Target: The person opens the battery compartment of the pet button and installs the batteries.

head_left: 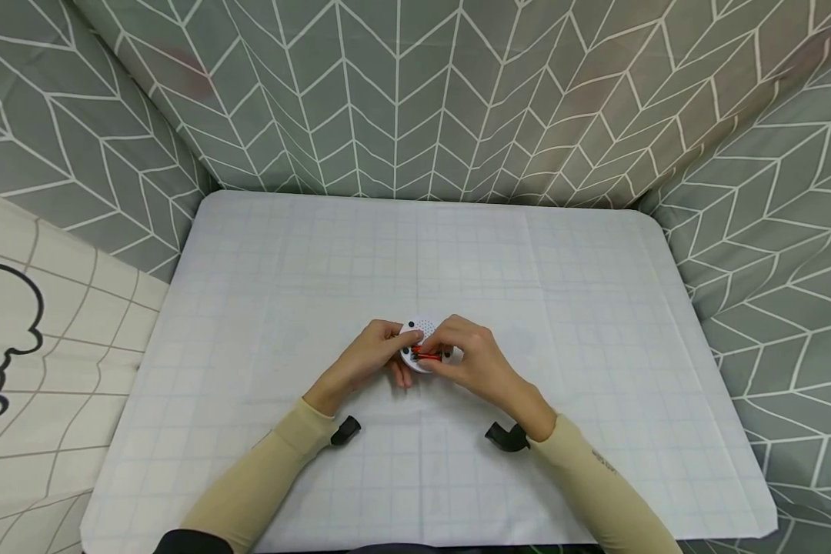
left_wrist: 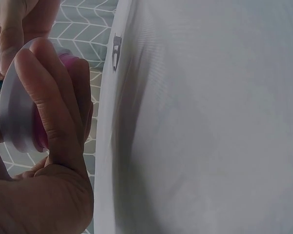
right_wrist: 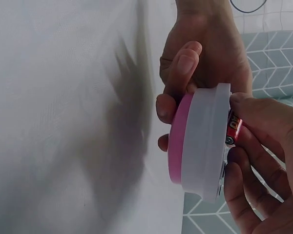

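Observation:
A round white device with a pink face and a pattern of small holes on its back is held over the table. My left hand grips it by the rim, with fingers around the pink side in the left wrist view. From the other side, my right hand pinches a red battery between thumb and fingers at the battery compartment in the back. The battery's end sticks out past the white casing in the right wrist view. Fingers hide part of the compartment.
A white cloth with a faint grid covers the table. Grey curtains with white lines stand behind and at the sides. Black wrist mounts sit under both sleeves. A small grey piece shows at the cloth's edge.

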A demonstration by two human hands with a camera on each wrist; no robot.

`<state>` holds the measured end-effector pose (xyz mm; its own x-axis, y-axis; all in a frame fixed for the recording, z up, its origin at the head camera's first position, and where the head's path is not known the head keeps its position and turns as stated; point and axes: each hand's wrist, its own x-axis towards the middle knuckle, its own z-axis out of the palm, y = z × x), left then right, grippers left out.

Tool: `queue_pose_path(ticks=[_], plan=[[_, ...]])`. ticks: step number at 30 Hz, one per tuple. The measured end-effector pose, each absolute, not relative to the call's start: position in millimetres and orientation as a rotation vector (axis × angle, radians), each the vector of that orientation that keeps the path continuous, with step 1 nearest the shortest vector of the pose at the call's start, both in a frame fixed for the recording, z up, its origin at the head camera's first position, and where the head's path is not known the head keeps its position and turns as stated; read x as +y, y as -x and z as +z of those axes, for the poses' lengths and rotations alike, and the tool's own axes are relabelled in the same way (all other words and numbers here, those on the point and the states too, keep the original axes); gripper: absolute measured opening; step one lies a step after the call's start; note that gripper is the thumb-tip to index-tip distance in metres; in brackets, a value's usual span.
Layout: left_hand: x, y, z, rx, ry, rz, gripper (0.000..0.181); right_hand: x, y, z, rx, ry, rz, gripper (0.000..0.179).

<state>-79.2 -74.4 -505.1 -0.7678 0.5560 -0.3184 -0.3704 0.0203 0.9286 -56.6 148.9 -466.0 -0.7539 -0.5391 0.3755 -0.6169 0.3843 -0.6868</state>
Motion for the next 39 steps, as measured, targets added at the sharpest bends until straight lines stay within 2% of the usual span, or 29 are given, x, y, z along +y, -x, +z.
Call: queue_pose_path(ticks=[17, 39], plan=[[-74.3, 78.2, -505.3, 1.68, -0.2, 1.807, 0.035, 150.5, 56.5, -468.7, -2.494, -1.069, 1.343, 0.016], [-74.1, 79.4, -502.9, 1.675, -0.213, 1.807, 0.037, 169.0, 61.3, -471.9, -2.556, -0.948, 1.35, 0.012]])
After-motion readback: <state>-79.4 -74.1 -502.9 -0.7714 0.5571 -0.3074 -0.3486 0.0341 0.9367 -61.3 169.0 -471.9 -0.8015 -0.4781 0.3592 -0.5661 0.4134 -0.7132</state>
